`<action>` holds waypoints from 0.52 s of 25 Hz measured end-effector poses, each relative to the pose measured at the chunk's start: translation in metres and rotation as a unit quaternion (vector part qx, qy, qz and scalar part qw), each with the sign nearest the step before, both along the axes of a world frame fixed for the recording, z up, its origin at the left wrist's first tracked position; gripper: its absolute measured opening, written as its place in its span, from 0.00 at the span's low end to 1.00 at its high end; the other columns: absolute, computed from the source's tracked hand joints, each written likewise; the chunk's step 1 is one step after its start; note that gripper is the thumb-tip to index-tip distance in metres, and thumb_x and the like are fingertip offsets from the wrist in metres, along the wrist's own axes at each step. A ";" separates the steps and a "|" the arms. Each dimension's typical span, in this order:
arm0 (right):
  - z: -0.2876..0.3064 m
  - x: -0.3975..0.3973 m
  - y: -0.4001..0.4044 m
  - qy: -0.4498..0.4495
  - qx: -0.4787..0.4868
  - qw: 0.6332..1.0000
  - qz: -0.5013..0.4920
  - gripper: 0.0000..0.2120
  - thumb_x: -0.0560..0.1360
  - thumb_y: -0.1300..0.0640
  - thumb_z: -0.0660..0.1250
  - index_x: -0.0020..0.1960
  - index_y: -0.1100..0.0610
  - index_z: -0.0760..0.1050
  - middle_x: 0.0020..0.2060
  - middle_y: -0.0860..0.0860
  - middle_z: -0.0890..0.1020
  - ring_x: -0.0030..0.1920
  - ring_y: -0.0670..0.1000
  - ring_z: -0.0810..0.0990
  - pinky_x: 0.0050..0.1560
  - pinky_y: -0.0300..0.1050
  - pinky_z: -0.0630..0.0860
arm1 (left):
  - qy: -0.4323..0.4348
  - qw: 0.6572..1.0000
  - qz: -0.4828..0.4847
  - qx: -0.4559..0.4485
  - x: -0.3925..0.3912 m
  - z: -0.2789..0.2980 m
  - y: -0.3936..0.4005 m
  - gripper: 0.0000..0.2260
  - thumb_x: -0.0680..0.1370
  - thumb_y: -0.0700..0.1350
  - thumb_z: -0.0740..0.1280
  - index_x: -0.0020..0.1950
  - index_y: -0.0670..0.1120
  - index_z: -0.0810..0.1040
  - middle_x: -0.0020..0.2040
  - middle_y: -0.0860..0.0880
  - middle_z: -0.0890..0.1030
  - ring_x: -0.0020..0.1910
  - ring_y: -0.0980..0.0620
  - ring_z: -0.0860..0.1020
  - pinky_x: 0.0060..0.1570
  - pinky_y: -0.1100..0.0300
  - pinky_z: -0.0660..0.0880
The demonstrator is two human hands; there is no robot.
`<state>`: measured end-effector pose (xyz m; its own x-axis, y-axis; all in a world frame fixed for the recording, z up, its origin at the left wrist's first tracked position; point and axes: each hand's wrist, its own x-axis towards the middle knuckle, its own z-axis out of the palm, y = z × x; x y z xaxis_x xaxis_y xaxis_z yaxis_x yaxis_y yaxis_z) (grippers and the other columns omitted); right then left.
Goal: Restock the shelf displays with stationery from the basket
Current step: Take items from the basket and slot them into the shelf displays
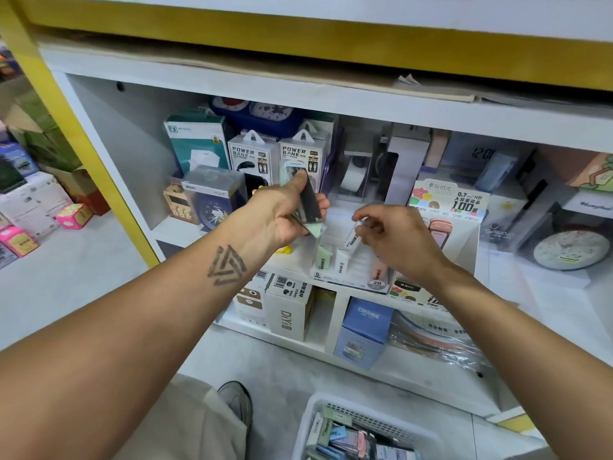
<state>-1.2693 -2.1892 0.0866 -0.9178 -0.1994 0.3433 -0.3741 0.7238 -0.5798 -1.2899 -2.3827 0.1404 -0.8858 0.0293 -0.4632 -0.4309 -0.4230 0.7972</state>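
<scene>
White lead case (352, 240) pinched by right hand (394, 242) over tiered display tray (348, 277) on shelf; spare packets (308, 207) gripped in left hand (285, 214) just beside; basket (318, 413) seen on floor below; risk judged: case misaligned with slot, standing neighbours toppled; packets slipped from crowded grip.
</scene>
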 end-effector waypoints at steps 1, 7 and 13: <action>-0.002 0.001 -0.002 -0.007 0.020 1.000 0.012 0.09 0.78 0.61 0.69 0.57 0.54 0.82 0.44 0.51 0.85 0.41 0.47 0.84 0.48 0.44 0.82 | 0.000 1.000 -0.001 0.002 0.001 0.000 -0.001 0.14 0.81 0.52 0.63 0.47 0.41 0.75 0.37 0.43 0.80 0.23 0.51 0.80 0.27 0.61 0.78; -0.009 -0.001 -0.002 -0.043 0.051 0.997 0.045 0.10 0.79 0.63 0.68 0.56 0.52 0.81 0.42 0.49 0.84 0.41 0.48 0.84 0.40 0.50 0.84 | -0.006 1.000 -0.013 0.003 0.004 -0.002 -0.003 0.14 0.81 0.51 0.64 0.47 0.40 0.75 0.37 0.43 0.80 0.23 0.51 0.80 0.27 0.61 0.78; -0.008 0.005 -0.004 -0.030 0.127 0.989 0.068 0.07 0.80 0.60 0.66 0.52 0.49 0.70 0.40 0.51 0.81 0.39 0.52 0.80 0.39 0.48 0.79 | -0.008 1.000 -0.026 0.002 0.008 -0.001 0.000 0.13 0.81 0.51 0.64 0.49 0.40 0.75 0.38 0.43 0.81 0.26 0.50 0.81 0.28 0.59 0.79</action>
<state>-1.2646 -2.1933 0.0787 -0.8937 -0.3953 0.2125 -0.4487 0.7943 -0.4096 -1.2821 -2.3830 0.1396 -0.8760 0.0762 -0.4762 -0.4640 -0.4026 0.7891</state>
